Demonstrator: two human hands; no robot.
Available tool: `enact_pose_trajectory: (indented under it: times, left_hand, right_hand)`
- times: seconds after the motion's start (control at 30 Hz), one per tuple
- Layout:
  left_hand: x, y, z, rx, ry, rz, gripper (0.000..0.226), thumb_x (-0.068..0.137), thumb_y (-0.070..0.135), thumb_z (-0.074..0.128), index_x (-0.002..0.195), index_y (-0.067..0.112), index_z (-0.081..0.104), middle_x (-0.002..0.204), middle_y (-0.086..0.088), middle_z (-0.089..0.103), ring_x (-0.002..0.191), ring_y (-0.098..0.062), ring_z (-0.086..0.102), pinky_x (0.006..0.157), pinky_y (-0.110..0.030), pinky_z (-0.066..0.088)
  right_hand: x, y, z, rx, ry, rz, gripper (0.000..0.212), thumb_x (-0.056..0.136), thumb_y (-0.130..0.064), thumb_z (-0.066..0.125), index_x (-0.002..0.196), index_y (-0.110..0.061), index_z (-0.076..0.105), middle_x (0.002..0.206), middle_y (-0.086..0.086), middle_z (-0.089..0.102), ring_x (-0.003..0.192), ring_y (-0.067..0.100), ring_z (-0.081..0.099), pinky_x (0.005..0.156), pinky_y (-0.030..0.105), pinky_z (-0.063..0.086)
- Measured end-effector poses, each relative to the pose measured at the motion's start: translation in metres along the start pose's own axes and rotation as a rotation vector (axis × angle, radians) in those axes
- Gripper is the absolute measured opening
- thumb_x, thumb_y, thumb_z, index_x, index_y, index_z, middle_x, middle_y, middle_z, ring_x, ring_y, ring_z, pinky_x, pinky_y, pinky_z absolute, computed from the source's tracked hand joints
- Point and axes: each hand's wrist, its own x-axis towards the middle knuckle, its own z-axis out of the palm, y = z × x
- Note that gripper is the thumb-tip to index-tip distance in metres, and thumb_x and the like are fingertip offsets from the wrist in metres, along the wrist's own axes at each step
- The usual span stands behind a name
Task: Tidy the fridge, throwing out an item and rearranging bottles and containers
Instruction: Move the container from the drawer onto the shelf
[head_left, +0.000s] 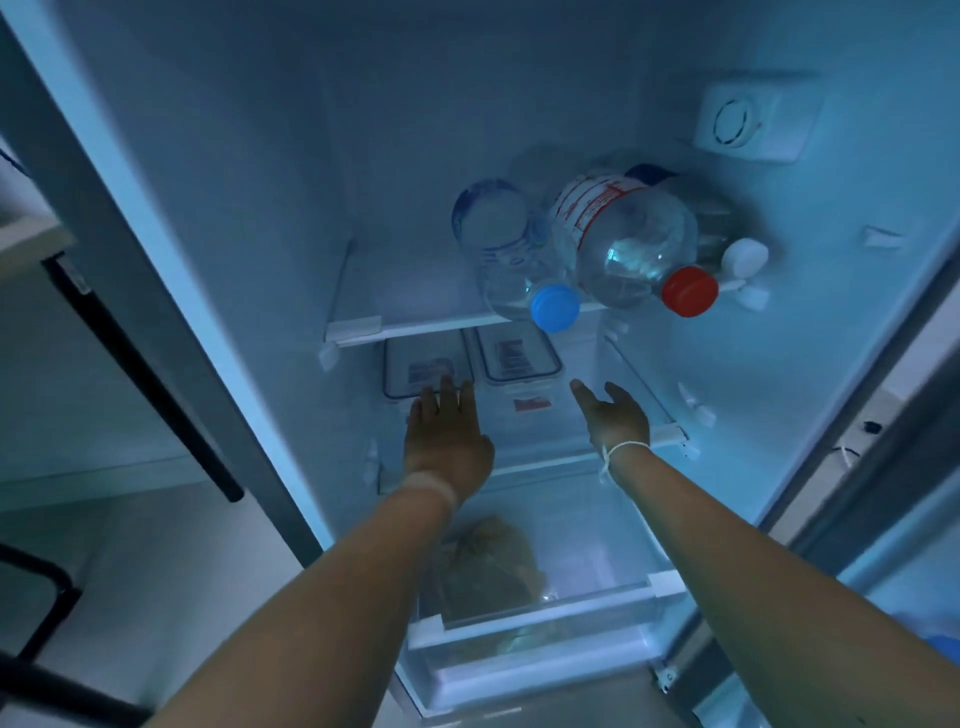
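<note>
Both my arms reach into the open fridge at the middle shelf (670, 432). My left hand (447, 441) is flat, fingers apart, its tips at the near edge of a clear lidded container (423, 366). A second clear container with a blue-rimmed lid (517, 356) stands right beside it. My right hand (615, 415) is open to the right of the containers, holding nothing. On the upper shelf (415, 327) lie a blue-capped bottle (511, 260), a bigger red-capped bottle (623, 239) and a white-capped bottle (737, 249), caps toward me.
A brownish bag (488, 566) lies under the glass shelf above the bottom drawer (530, 670). A fan vent (748, 122) sits high on the back wall. The fridge's side frame (171, 291) runs down the left; the left part of the upper shelf holds nothing.
</note>
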Motion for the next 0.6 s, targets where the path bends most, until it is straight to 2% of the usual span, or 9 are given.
enact_pose_trajectory:
  times: [0.07,0.13,0.27,0.6]
  left_hand:
    - [-0.009,0.005,-0.01,0.014,0.013,0.007,0.07,0.095,0.032,0.041,0.152,0.013,0.006,0.162,-0.011,0.002,0.149,-0.033,0.005,0.122,-0.04,0.009]
    - [-0.019,0.011,-0.021,0.017,0.032,0.012,0.07,0.094,0.032,0.043,0.152,0.013,0.008,0.162,-0.011,0.005,0.148,-0.033,0.008,0.122,-0.041,0.012]
    - [-0.039,0.023,-0.042,0.037,0.054,0.028,0.07,0.093,0.033,0.045,0.151,0.011,0.011,0.161,-0.012,0.008,0.147,-0.034,0.013,0.12,-0.041,0.016]
    - [-0.094,0.039,-0.068,0.087,0.096,0.054,0.069,0.091,0.035,0.046,0.149,0.009,0.019,0.157,-0.016,0.02,0.142,-0.034,0.025,0.117,-0.042,0.027]
  right_hand:
    - [-0.013,-0.005,-0.01,-0.023,-0.021,-0.008,0.073,0.086,-0.051,0.052,0.145,-0.012,0.034,0.149,0.009,0.044,0.13,0.026,0.048,0.112,0.034,0.032]
    - [-0.027,-0.01,-0.021,-0.007,-0.036,-0.019,0.07,0.088,-0.045,0.054,0.145,-0.011,0.034,0.151,0.009,0.04,0.138,0.023,0.04,0.11,0.029,0.03]
    - [-0.056,-0.021,-0.043,0.005,-0.052,-0.054,0.069,0.087,-0.042,0.057,0.145,-0.012,0.036,0.15,0.01,0.042,0.137,0.023,0.041,0.109,0.027,0.03]
    - [-0.118,-0.026,-0.085,-0.04,-0.108,-0.126,0.067,0.086,-0.04,0.059,0.144,-0.013,0.038,0.149,0.012,0.042,0.136,0.026,0.042,0.11,0.032,0.033]
